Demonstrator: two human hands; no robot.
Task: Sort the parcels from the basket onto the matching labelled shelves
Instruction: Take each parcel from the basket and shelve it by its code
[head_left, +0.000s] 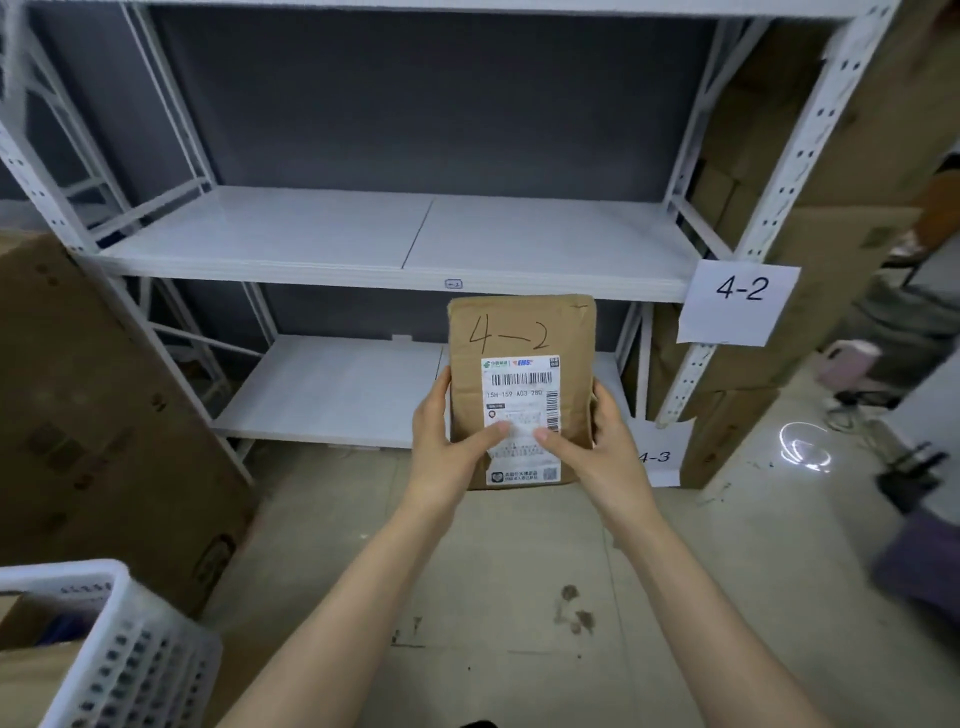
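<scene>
Both thumbs (491, 432) press the printed label (521, 415) and the fingers curl behind, so the left hand (447, 441) and right hand (592, 447) clasp the parcel (519, 332) upright by its lower sides. It looks light, flat and a little soft. Forearms reach straight out, with the 4-2 shelf (311, 234) at twelve o'clock and the basket (104, 649) at seven.
</scene>
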